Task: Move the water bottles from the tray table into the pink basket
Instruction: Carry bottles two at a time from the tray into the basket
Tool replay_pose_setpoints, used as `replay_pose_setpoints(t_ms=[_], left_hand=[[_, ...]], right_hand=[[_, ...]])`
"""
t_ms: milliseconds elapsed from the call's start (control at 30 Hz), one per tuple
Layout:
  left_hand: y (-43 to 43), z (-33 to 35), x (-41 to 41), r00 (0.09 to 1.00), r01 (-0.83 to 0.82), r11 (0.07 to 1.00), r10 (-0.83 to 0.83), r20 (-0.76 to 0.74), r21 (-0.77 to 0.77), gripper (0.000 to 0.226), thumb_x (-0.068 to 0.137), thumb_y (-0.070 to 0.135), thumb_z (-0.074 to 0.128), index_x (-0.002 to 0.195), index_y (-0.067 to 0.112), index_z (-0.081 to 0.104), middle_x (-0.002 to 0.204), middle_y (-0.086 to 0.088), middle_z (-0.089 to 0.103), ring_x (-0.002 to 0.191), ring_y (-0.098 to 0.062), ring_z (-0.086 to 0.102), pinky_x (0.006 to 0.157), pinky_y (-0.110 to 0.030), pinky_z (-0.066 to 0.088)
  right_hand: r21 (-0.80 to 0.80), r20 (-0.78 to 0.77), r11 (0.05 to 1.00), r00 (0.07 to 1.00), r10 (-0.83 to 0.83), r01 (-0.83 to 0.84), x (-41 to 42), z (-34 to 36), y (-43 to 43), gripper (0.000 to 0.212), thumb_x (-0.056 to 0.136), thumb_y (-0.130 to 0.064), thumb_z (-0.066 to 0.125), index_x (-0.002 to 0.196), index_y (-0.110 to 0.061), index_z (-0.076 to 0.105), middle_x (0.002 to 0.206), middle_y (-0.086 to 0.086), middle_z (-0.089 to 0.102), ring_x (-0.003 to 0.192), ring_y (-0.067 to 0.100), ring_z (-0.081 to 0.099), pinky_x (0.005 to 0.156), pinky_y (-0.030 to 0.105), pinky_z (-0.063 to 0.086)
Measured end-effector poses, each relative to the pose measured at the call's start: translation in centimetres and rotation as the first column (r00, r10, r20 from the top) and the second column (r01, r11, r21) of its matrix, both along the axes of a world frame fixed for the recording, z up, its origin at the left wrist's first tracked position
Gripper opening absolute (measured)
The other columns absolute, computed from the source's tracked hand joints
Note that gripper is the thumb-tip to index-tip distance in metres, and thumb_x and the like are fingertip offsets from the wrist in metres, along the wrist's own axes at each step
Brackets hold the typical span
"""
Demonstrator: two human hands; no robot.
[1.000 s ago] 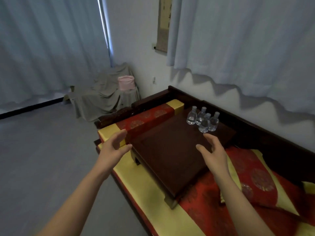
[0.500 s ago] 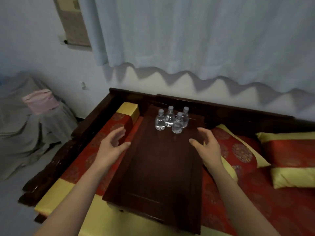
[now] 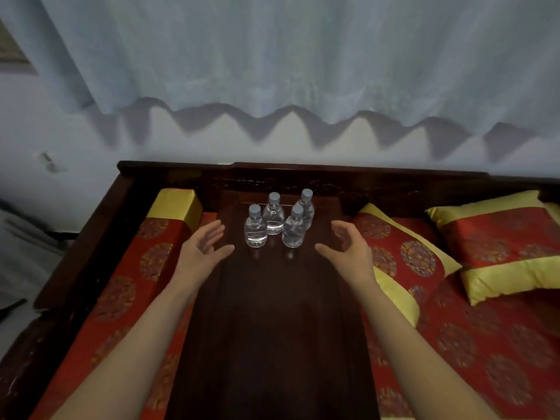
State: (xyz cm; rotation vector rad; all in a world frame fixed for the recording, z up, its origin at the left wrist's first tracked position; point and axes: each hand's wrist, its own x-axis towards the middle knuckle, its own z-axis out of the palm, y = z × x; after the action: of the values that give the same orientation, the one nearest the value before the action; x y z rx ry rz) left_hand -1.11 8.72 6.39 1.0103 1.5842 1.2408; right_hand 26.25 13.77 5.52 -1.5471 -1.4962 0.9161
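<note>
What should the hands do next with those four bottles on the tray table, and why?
Probably close both hands inward: the left hand onto the front-left bottle, the right hand onto the front-right bottle. Both hands are open and empty, flanking the cluster on the tray table, and those two bottles stand nearest, upright and unobstructed. The pink basket is out of view now.

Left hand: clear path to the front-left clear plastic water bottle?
Probably yes. The left hand is open beside the front-left clear plastic water bottle, not touching it, with only bare dark wooden tray table between them. The other three bottles stand behind and to its right.
</note>
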Motion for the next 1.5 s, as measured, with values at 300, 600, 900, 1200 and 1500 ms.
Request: replay_pose_setpoints(t_ms=[300,600,900,1200,1500], left_hand=[[11.1,-8.0,-1.2,0.996,0.083,0.996,-0.084,-0.024,-0.033,0.076,0.076,0.011,0.079,0.142,0.016,0.042,0.146,0.000,0.046,0.133,-0.006,0.039,0.109,-0.022,0.027],[16.4,-13.0,-1.6,0.978,0.209,0.976,-0.209,0.003,-0.067,0.085,0.071,0.023,0.084,0.144,0.023,0.041,0.150,0.005,0.043,0.137,-0.006,0.038,0.115,-0.036,0.032],[18.5,-13.7,-0.7,0.965,0.263,0.960,-0.260,0.046,-0.092,0.083,0.074,0.015,0.081,0.145,0.024,0.039,0.156,-0.002,0.033,0.144,-0.014,0.027,0.117,-0.039,0.029],[18.0,-13.5,-0.1,0.975,0.221,0.974,-0.219,0.040,-0.048,0.033,0.082,0.011,0.073,0.099,0.038,0.063,0.098,0.020,0.066,0.087,0.016,0.061,0.082,-0.015,0.044],[15.4,-12.4,-0.5,0.976,0.215,0.976,-0.215,0.019,-0.033,0.032,0.081,0.011,0.073,0.101,0.035,0.066,0.107,0.015,0.067,0.102,-0.001,0.061,0.085,-0.017,0.045]], right_hand=[[-0.145,0.058,0.989,0.998,0.021,-0.012,-4.7,-6.0,8.2,0.099,0.068,-0.037,0.084,0.149,-0.022,0.028,0.144,-0.010,0.043,0.131,0.004,0.038,0.105,0.024,0.031],[-0.188,0.010,0.981,0.999,0.041,-0.039,-7.4,-10.4,12.0,0.106,0.069,-0.037,0.083,0.150,-0.041,0.014,0.119,-0.019,0.058,0.119,0.009,0.053,0.104,0.028,0.040],[-0.121,-0.013,0.993,1.000,-0.017,0.015,-7.9,-12.5,13.7,0.093,0.081,-0.021,0.075,0.151,-0.038,0.015,0.143,-0.004,0.050,0.128,0.013,0.048,0.104,0.026,0.038],[0.021,0.055,0.995,0.994,-0.094,0.093,-7.4,-13.1,13.8,0.041,0.085,-0.018,0.069,0.123,-0.027,0.057,0.107,-0.012,0.067,0.098,0.011,0.063,0.091,0.042,0.051],[0.044,0.095,0.994,0.990,-0.105,0.101,-5.5,-12.6,11.6,0.035,0.084,-0.022,0.071,0.117,-0.026,0.059,0.103,-0.010,0.069,0.094,0.010,0.064,0.084,0.040,0.053]])
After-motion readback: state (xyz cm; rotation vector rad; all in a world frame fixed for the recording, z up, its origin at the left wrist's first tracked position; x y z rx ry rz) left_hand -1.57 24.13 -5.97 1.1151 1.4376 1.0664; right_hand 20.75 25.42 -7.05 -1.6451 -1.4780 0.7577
